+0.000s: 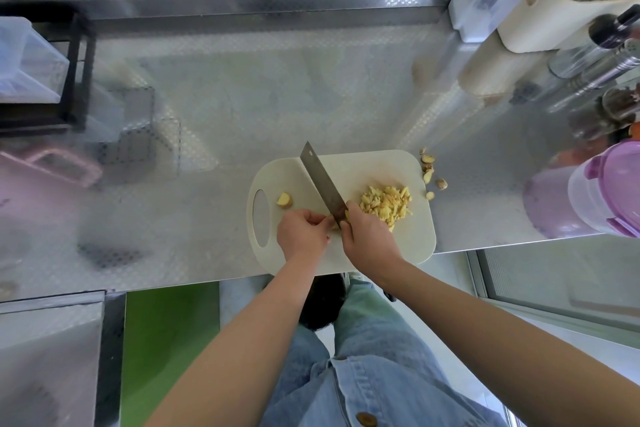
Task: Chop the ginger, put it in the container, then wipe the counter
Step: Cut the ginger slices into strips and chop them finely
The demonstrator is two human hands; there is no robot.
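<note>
Forearms [277, 340] met over the cutting board [381, 166]: right hand [367, 236] gripped the cleaver [322, 180], blade pointing 11 o'clock; left hand [303, 232] curled at its heel, hold unclear; ginger chunk [284, 199] lay at that hand's 11 o'clock.

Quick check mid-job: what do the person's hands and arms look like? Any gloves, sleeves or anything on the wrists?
No gloves: the left hand and right hand are bare, and no ring, watch or bracelet shows. The left forearm and right forearm are uncovered to the frame's edge, so no sleeves are in view. Below them is a light blue denim garment with a brown button.
</note>
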